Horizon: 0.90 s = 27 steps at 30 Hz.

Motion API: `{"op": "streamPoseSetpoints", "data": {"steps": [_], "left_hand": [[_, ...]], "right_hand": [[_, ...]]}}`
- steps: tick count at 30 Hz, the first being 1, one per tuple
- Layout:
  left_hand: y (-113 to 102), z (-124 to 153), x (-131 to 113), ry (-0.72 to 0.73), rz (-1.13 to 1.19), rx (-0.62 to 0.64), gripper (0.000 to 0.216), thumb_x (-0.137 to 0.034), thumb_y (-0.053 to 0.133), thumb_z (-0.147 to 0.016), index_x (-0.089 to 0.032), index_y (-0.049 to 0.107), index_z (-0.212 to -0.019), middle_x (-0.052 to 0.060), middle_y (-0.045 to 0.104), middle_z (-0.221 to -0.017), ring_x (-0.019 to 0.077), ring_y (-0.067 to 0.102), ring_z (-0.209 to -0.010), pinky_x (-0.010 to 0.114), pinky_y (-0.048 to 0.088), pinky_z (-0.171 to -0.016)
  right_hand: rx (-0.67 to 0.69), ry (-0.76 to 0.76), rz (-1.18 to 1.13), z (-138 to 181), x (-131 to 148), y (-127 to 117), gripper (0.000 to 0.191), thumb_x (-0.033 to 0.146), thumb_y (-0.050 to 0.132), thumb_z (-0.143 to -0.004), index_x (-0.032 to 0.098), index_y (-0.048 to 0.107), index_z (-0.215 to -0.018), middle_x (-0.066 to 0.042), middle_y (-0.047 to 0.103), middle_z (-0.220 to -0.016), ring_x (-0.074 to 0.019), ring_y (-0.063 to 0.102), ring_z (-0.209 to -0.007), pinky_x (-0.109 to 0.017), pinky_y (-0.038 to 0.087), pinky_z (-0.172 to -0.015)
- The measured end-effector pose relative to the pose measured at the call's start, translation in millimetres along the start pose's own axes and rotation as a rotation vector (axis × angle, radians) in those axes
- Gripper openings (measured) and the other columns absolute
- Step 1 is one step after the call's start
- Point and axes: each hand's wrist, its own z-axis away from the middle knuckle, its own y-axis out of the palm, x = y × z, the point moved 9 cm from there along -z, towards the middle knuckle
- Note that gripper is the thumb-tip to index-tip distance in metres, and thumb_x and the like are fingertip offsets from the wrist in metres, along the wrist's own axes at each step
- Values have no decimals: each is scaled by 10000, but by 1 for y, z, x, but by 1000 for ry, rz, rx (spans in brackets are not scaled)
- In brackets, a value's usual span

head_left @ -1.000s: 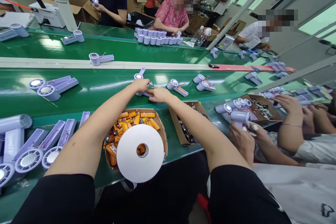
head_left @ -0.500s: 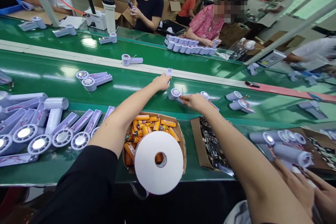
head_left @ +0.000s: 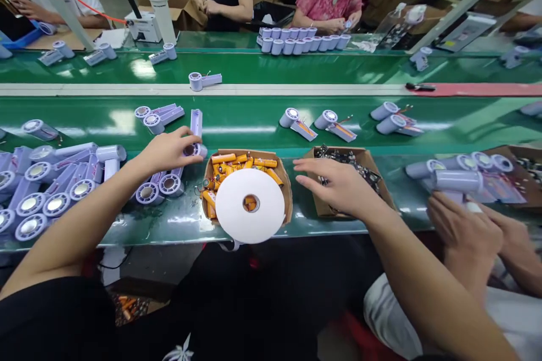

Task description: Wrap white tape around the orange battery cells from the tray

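My left hand [head_left: 171, 151] has its fingers around the round head of a lavender handheld fan housing [head_left: 196, 123], whose open handle points away from me. Two similar housings [head_left: 149, 194] lie just below that hand. My right hand [head_left: 339, 180] hovers with fingers apart over a cardboard box of small dark parts [head_left: 359, 164], holding nothing. Between my hands, a white roll [head_left: 231, 211] rests on a cardboard box of orange batteries [head_left: 266, 163]. Beyond my right hand, a fan housing [head_left: 291, 118] and another housing [head_left: 327, 119] lie with orange inside their handles.
Many fan housings [head_left: 55, 203] crowd the bench at left. More housings [head_left: 392, 123] lie on the green belt [head_left: 237, 118]. At right, a co-worker's hands [head_left: 470, 225] hold a housing. People sit across the line, near rows of housings [head_left: 296, 45].
My left hand has come back from the belt toward the left, with a fan housing in it. My right hand has let go of a housing and drawn back over the dark parts.
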Motion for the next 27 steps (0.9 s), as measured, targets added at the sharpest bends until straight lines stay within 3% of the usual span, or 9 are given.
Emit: {"op": "streamPoseSetpoints", "data": {"steps": [4, 7, 10, 14, 17, 19, 21, 23, 27], "left_hand": [[24, 40, -7, 125, -72, 157, 695, -744, 411, -1028, -288, 727, -1447, 97, 702, -1511, 330, 758, -1169, 423, 589, -906], [14, 53, -35, 201, -74, 105, 766, -806, 409, -1024, -251, 738, -1435, 133, 754, -1434, 378, 736, -1239, 493, 597, -981], [-9, 57, -97, 408, 0, -42, 875, -877, 595, -921, -220, 698, -1490, 163, 740, -1449, 409, 652, -1374, 563, 526, -1168], [-3, 57, -176, 671, -2, 90, 846, -681, 837, -853, -274, 631, -1565, 117, 594, -1655, 459, 426, -1590, 647, 340, -1332], [9, 58, -188, 673, -68, 193, 754, -545, 913, -812, -298, 680, -1485, 92, 546, -1691, 488, 391, -1597, 656, 408, -1285], [7, 69, -182, 665, -66, 175, 779, -480, 930, -795, -290, 651, -1497, 84, 544, -1688, 480, 389, -1594, 618, 478, -1243], [0, 87, -173, 661, -34, 95, 747, -390, 897, -830, -275, 616, -1513, 83, 581, -1649, 451, 412, -1581, 580, 513, -1227], [-12, 106, -166, 637, 31, -82, 674, -353, 844, -881, -282, 601, -1506, 97, 622, -1585, 430, 451, -1549, 589, 503, -1242], [-31, 139, -152, 429, 142, -545, 668, -380, 870, -884, -351, 572, -1482, 141, 602, -1478, 439, 479, -1490, 675, 477, -1231]], "right_hand": [[-37, -4, -72, 40, 26, 2, 260, 354, 644, -1075, 244, 832, -1216, -75, 849, -1277, -267, 811, -1210, -422, 651, -1095], [-53, 65, -123, 63, 36, 2, 242, 347, 664, -1067, 239, 837, -1198, -70, 858, -1251, -262, 819, -1189, -395, 661, -1063], [-68, 175, -198, 71, 42, 4, 231, 330, 676, -1052, 215, 853, -1147, -68, 880, -1141, -232, 850, -1008, -305, 685, -834], [-176, 252, -291, 68, 48, -2, 215, 314, 688, -1029, 213, 872, -1072, -62, 886, -1050, -198, 832, -842, -262, 633, -687], [-286, 298, -355, 84, 48, -14, 209, 351, 719, -1017, 216, 875, -1043, -66, 882, -991, -192, 814, -791, -269, 610, -664], [-341, 365, -410, 106, 42, -19, 233, 395, 741, -1008, 208, 874, -1044, -68, 872, -930, -182, 792, -730, -273, 599, -644], [-354, 447, -476, 126, 36, -15, 291, 455, 753, -998, 193, 869, -1047, -65, 851, -848, -169, 756, -654, -268, 582, -608], [-299, 509, -584, 134, 37, 2, 397, 544, 739, -998, 170, 856, -1057, -63, 828, -791, -154, 717, -592, -257, 554, -561], [75, 379, -873, 102, 95, 72, 548, 660, 807, -909, 155, 823, -1121, -54, 835, -815, -142, 708, -585, -233, 532, -552]]}}
